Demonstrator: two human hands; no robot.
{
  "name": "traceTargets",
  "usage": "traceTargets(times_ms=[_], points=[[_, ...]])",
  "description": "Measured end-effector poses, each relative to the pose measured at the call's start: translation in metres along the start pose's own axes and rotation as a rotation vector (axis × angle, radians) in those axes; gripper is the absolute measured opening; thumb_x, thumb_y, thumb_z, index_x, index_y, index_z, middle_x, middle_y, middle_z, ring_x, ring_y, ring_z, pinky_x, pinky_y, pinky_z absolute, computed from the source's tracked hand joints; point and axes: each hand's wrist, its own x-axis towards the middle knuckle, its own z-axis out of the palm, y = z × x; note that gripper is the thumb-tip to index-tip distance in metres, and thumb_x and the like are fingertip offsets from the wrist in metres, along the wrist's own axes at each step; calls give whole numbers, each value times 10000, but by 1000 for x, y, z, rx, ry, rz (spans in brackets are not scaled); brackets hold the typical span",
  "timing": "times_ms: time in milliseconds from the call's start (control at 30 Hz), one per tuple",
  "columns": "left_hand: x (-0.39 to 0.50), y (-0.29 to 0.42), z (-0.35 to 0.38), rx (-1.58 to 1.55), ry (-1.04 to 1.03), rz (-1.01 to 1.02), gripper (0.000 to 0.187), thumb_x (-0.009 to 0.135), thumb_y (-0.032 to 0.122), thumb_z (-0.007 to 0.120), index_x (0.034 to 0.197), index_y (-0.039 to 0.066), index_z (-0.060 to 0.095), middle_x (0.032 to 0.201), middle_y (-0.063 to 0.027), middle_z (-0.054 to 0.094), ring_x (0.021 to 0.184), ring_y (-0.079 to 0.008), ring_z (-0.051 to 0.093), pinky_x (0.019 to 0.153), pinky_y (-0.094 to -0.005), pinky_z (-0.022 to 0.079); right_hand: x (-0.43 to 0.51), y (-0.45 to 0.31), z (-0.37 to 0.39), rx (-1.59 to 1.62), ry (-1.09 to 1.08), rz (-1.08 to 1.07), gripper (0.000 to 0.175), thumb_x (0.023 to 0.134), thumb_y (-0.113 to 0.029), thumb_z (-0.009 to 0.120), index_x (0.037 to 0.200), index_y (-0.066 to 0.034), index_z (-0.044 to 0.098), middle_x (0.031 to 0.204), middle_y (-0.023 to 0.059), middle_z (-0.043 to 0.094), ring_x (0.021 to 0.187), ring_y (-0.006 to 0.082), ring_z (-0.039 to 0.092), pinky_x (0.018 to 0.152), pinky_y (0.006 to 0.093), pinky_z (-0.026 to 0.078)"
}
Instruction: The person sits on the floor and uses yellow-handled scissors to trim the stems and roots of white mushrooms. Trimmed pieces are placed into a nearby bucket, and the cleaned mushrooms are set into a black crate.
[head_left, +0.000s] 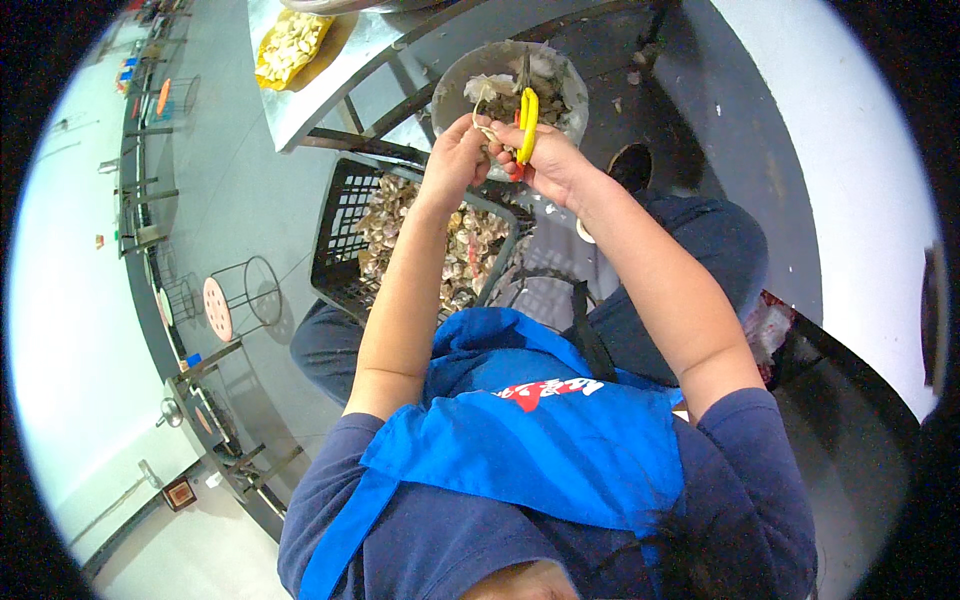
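My left hand (455, 154) pinches a small pale piece, which looks like garlic with a strip of dry skin (489, 87) hanging off it. Against it, my right hand (551, 161) touches the same piece with its thumb and fingers. Scissors with yellow and red handles (529, 124) rest in my right hand, their blades pointing away from me. Both hands are over the near rim of a round bin with a pale plastic liner (448, 94), which holds papery peelings. Below my left forearm, a black plastic crate (330, 244) holds many unpeeled garlic bulbs (386, 214).
A metal-topped table (274, 112) at the upper left bears a yellow container of peeled garlic cloves (292, 45). Stools with round seats, one pink (218, 309), stand at the left. My bent knees flank the crate and bin. Peelings are scattered on the floor.
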Motion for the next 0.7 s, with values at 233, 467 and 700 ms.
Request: traceTargets(times_ms=[233,467,700], points=[[-8,-5,7,-19,70,135,166,938,216,540,981,66,597,706,2,577,479,-43,418,406,-213,302,9,6,-4,49,168,-165,204,890,-260,646,891,-59,606,761,1,586,651,79,536,547,212,440],[-6,7,7,542,91,163,220,873,234,645,920,19,634,758,-24,643,638,-72,556,559,-240,423,10,9,-5,-228,170,-224,209,911,-286,610,909,-99,517,724,10,592,598,79,535,533,213,412],[-9,-10,-1,128,38,123,190,909,242,586,935,53,593,708,-3,587,474,-16,402,412,-191,260,2,4,3,-316,148,-188,223,917,-306,594,926,-95,521,741,16,603,592,78,537,552,215,426]])
